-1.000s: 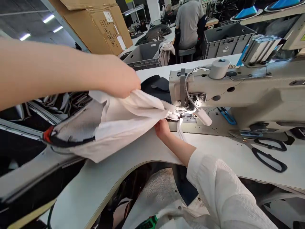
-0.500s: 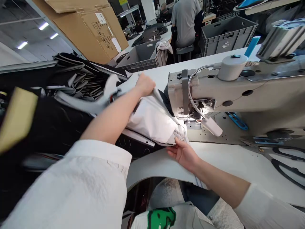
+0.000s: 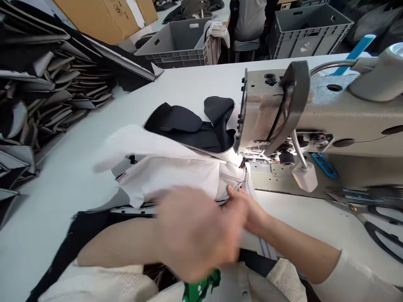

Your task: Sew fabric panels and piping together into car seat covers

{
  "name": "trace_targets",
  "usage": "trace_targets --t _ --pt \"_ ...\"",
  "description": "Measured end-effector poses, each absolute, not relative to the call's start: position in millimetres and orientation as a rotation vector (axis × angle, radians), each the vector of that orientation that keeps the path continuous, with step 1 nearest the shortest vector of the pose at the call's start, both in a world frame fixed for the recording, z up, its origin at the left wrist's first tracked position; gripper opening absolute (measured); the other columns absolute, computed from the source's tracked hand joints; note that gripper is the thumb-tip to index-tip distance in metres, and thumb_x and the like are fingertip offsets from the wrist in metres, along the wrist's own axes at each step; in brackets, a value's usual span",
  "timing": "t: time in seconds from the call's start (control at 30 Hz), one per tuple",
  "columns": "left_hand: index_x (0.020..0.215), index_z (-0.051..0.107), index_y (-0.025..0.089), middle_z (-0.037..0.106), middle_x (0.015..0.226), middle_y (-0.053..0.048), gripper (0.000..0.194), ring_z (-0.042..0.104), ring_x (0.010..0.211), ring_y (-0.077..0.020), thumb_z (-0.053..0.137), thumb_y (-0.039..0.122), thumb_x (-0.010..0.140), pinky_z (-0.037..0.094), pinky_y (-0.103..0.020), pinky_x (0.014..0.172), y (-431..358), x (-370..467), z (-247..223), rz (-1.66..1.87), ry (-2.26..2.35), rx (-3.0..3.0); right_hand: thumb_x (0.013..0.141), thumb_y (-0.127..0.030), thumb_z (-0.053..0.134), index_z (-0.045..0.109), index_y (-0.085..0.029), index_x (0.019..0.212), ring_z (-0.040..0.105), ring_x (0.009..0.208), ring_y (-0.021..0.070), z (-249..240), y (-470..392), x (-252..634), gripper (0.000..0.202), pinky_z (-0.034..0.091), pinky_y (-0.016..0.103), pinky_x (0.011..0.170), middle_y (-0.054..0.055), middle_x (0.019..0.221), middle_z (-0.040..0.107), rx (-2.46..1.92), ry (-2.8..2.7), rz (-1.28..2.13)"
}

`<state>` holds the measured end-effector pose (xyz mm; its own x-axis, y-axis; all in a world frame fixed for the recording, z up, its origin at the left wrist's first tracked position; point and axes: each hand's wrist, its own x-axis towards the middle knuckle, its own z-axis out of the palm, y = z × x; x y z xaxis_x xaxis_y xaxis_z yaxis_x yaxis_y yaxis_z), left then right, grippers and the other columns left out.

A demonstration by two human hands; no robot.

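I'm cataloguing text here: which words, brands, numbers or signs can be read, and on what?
No text reads clearly.
Cardboard box: printed marks, too small to read.
White label on the box: nothing legible.
Pale sticker on the grey crate nearest that box: too small.

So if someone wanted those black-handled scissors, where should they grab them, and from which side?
Probably by the black loops, coming in from the person's near right. The scissors lie with their handles to the right, partly cut off by the picture's edge, and their metal end points left, away from that approach. The open rings should make an easy hold.
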<state>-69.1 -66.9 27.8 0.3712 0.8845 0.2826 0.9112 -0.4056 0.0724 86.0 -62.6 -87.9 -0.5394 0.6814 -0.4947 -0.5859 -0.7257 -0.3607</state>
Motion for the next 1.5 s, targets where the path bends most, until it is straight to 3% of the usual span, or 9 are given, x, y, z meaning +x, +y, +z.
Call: trace_targets --t 0.13,0.27,0.43,0.53,0.63,0.7,1.03,1.2,1.5 --pt "0.133 0.045 0.022 0.055 0.079 -0.007 0.045 0.054 0.074 -0.0210 0.035 0.016 0.090 0.044 -0.031 0.055 -91 -33 -15 0.098 -1.258 -2.674 0.060 -0.036 0.080 0.047 -0.019 0.069 0.044 0.051 0.0053 -87 -60 87 0.039 0.039 0.017 0.049 -0.008 0.056 0.048 -0.828 -0.154 2.244" --pt "0.143 0.031 0.023 0.058 0.089 -0.010 0.055 0.058 0.082 -0.0237 0.035 0.008 0.090 0.045 -0.032 0.058 -67 -30 -24 0.482 -1.394 -2.533 0.059 -0.029 0.078 0.043 -0.019 0.070 0.035 0.047 0.0025 -87 -59 86 0.038 0.028 0.013 0.044 -0.010 0.054 0.042 -0.859 -0.204 2.262" --pt "0.148 0.013 0.020 0.063 0.094 -0.010 0.068 0.062 0.079 -0.0237 0.044 0.019 0.088 0.045 -0.030 0.060 -38 -36 -12 0.709 -1.552 -2.777 0.076 -0.036 0.060 0.043 -0.021 0.080 0.039 0.049 0.0063 -78 -70 97 0.023 0.029 0.019 0.047 -0.006 0.063 0.049 -0.989 -0.771 2.164" --pt "0.148 0.002 0.026 0.065 0.099 -0.006 0.077 0.062 0.081 -0.0220 0.043 0.015 0.084 0.045 -0.028 0.063 -32 -39 -11 0.739 -1.566 -2.966 0.084 -0.029 0.046 0.051 -0.021 0.087 0.044 0.055 0.0112 -66 -73 122 0.010 0.030 0.024 0.052 -0.003 0.066 0.052 -1.181 -1.766 1.474" --pt "0.149 0.001 0.020 0.065 0.102 -0.008 0.074 0.063 0.085 -0.0238 0.038 0.018 0.085 0.046 -0.030 0.066 -34 -31 -16 0.694 -1.591 -3.145 0.088 -0.022 0.039 0.060 -0.020 0.101 0.049 0.065 0.0155 -65 -66 151 0.025 0.030 0.028 0.056 0.002 0.072 0.056 -1.347 -2.165 0.501" --pt "0.148 0.003 0.013 0.065 0.101 -0.012 0.072 0.063 0.083 -0.0255 0.037 0.021 0.086 0.047 -0.032 0.066 -38 -21 -20 0.663 -1.636 -3.222 0.088 -0.018 0.037 0.057 -0.019 0.119 0.050 0.071 0.0174 -73 -57 166 0.037 0.031 0.028 0.056 0.005 0.077 0.056 -1.405 -2.249 0.225" --pt "0.147 0.007 0.008 0.067 0.097 -0.014 0.068 0.065 0.082 -0.0259 0.033 0.021 0.085 0.049 -0.034 0.068 -49 -15 -33 0.598 -1.815 -3.209 0.080 -0.011 0.042 0.059 -0.032 0.125 0.046 0.072 0.0187 -101 -18 174 0.052 0.035 0.027 0.060 0.005 0.074 0.048 -1.388 -2.554 0.325" --pt "0.149 0.002 0.015 0.059 0.122 -0.015 0.074 0.063 0.095 -0.0257 0.037 0.021 0.084 0.049 -0.032 0.072 -40 -13 -26 0.666 -1.756 -3.271 0.085 -0.013 0.036 0.046 -0.022 0.136 0.048 0.078 0.0206 -113 -21 185 0.053 0.039 0.031 0.066 0.006 0.080 0.054 -1.308 -2.335 0.256" --pt "0.149 0.001 0.015 0.058 0.123 -0.015 0.080 0.061 0.099 -0.0289 0.040 0.021 0.079 0.048 -0.034 0.073 -34 -8 -23 0.820 -1.721 -3.201 0.089 -0.023 0.040 0.066 -0.015 0.102 0.041 0.070 0.0208 -113 -24 174 0.030 0.035 0.032 0.063 0.010 0.081 0.054 -1.388 -2.323 -0.081"
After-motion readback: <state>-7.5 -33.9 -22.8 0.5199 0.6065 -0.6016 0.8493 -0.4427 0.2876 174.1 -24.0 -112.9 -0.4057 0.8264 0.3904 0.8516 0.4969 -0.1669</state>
